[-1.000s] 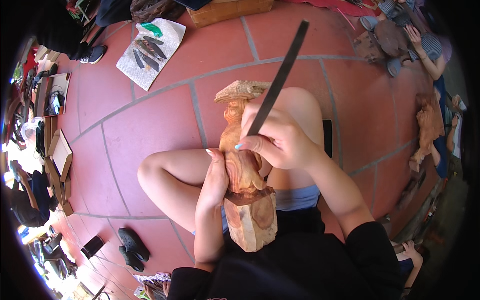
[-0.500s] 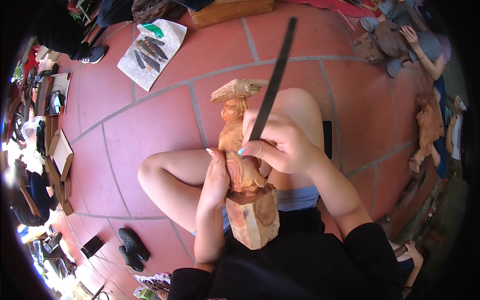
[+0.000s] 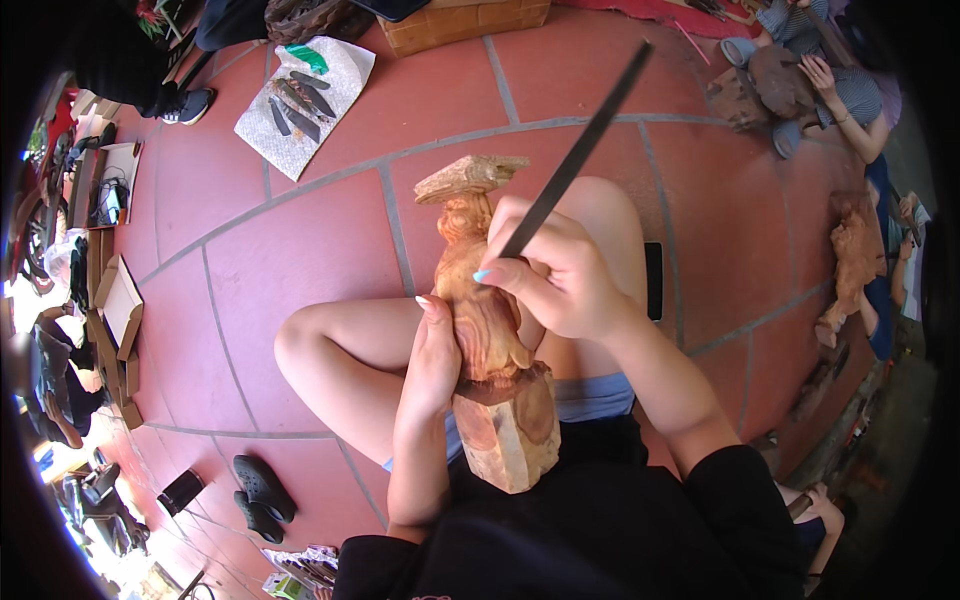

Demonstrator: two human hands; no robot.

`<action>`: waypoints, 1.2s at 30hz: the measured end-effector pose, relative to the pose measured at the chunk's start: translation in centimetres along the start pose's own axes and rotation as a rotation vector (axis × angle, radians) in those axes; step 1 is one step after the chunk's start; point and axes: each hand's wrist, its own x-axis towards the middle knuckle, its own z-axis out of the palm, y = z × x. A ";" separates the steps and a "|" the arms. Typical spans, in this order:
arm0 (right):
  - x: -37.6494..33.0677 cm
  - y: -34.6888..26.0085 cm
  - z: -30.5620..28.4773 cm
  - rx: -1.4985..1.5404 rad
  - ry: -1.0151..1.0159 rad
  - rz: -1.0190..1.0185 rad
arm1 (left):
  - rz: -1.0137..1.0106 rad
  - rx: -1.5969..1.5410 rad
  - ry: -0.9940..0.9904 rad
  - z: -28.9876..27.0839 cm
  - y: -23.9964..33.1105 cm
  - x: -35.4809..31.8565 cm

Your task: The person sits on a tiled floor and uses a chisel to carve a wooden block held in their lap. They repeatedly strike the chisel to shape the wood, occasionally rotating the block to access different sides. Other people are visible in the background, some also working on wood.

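Note:
A carved wooden figure (image 3: pixel 480 305) leans upright between my bent legs. Its top is a flat, rough slab, and its base is a pale faceted block resting toward my lap. Wrapped round its lower left side is my left hand (image 3: pixel 435 355), thumb pointing up along the wood. My right hand (image 3: pixel 555 265) pinches a long, thin, dark flat file (image 3: pixel 585 140) near its lower end, against the right side of the figure's middle. The file's far end points up and to the right. The lower tip is hidden by my fingers.
A white sheet (image 3: pixel 345 75) with several dark strips lies ahead left. Beyond stands a brown box (image 3: pixel 465 25). Dark clogs (image 3: pixel 265 490) are on the tiled floor at lower left. Beside my right knee is a dark flat object (image 3: pixel 654 280). Other people sit with carvings at right.
The file has tilted further to the right, and my right hand has moved slightly up the figure. The figure has shifted and turned a little in my left hand.

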 end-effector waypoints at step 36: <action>1.0 -1.2 -0.5 -0.106 0.040 -0.113 | 0.177 0.203 -0.076 -1.0 0.4 -0.1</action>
